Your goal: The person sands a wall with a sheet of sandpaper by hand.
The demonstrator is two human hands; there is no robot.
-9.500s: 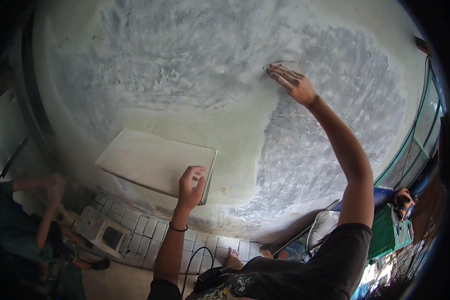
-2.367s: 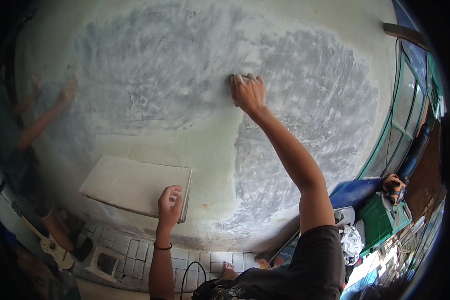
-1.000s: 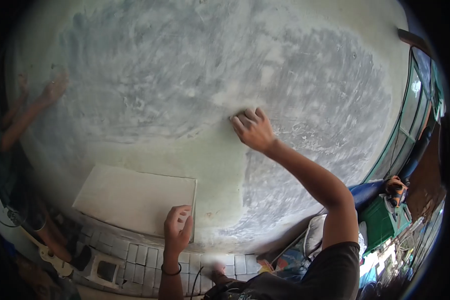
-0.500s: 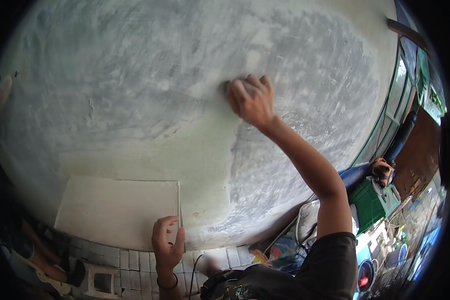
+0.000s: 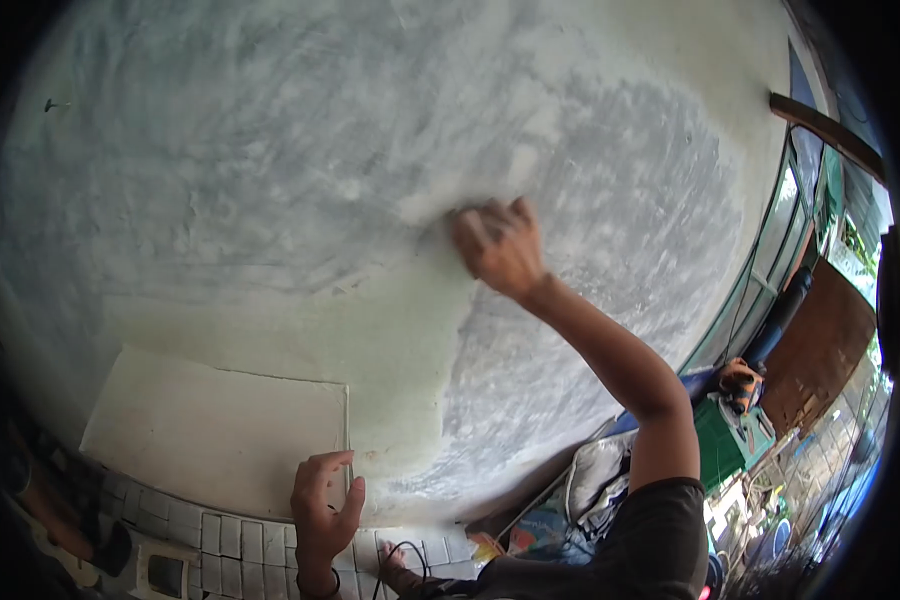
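My right hand is pressed to a wall with patchy grey and pale green coating. Its fingers are closed and blurred, curled round something dark at the fingertips that I cannot make out. Low in the view, my left hand is held up with thumb and fingers apart and nothing between them. It overlaps the right edge of a pale rectangular board at the foot of the wall; whether it touches the board I cannot tell.
Whitish blocks or tiles run below the wall. Another person's limb shows at lower left. To the right are a green box, an orange and black tool, bundled material and a brown panel. A dark bar juts out at upper right.
My right hand is lower in the view, still at the wall. The view has tilted a little. A hand at the left edge is no longer seen. My left hand stays by the board.
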